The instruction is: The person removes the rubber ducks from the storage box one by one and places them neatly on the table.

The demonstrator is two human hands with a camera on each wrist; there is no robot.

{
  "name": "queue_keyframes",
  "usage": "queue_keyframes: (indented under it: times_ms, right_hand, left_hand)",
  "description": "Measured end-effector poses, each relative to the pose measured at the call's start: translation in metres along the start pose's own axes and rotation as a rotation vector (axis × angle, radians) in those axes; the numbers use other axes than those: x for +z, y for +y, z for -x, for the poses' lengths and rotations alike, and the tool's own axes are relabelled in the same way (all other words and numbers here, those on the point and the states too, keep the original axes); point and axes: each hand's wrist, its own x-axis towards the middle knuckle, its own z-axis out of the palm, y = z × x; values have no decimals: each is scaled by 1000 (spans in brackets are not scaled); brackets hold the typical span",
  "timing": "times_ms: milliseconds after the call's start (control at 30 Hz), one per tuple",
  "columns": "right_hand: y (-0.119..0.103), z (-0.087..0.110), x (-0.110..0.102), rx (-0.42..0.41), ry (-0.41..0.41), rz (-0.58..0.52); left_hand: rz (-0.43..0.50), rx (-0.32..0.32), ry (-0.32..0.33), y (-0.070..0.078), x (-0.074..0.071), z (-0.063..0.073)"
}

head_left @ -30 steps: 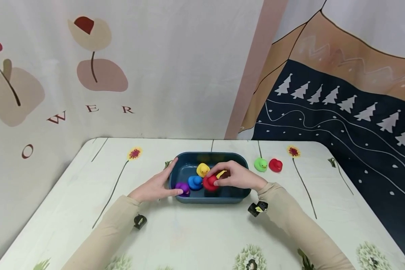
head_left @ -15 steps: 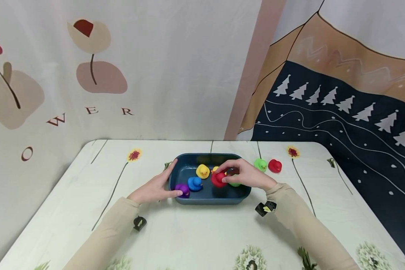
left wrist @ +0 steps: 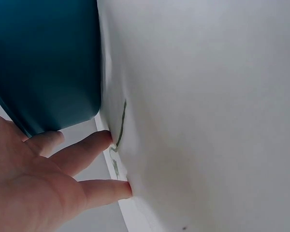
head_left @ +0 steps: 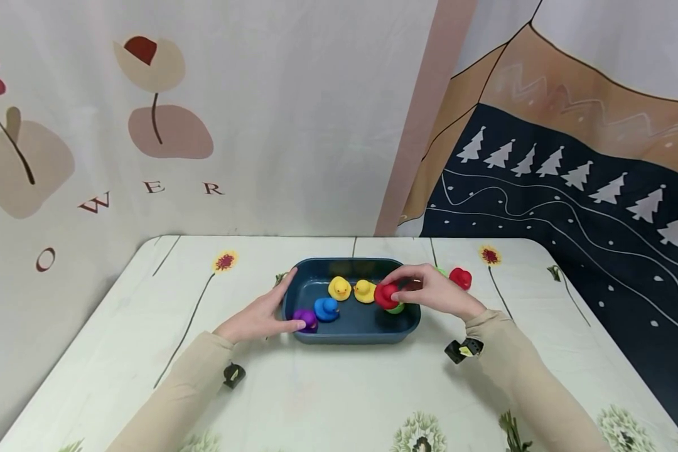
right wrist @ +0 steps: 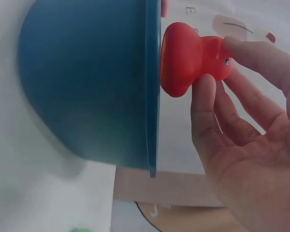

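Note:
My right hand [head_left: 437,290] pinches a red rubber duck [head_left: 384,296] by its head, above the right part of a dark blue basin [head_left: 344,338]. In the right wrist view, the duck [right wrist: 181,60] is upright, level with the basin's rim. Under it a green duck [head_left: 397,309] is partly hidden. My left hand [head_left: 260,315] rests at the basin's left end with straight, spread fingers, its thumb by a purple duck [head_left: 305,319]. In the left wrist view its fingertips [left wrist: 104,138] are beside the basin [left wrist: 48,63]. A blue duck [head_left: 326,309] sits nearby inside.
Two yellow ducks, one left [head_left: 339,288] and one right [head_left: 364,290], sit in the back half of the basin. Behind my right hand, another red duck [head_left: 460,278] stands on the flower-patterned tablecloth [head_left: 328,402], near a mostly hidden green one [head_left: 442,272].
My right hand has carried the red duck rightward across the basin, uncovering the second yellow duck and coming over the green one. The left hand has stayed in place.

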Motion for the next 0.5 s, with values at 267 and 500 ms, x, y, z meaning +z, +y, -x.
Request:
queue_keyframes:
  times_ms: [267, 500]
  right_hand:
    - [2, 9, -11, 51, 52, -4]
    - [4, 18, -23, 62, 65, -3]
  left_hand:
    - [-6, 3, 7, -1, 0, 0]
    - [-9, 8, 0, 1, -1, 1]
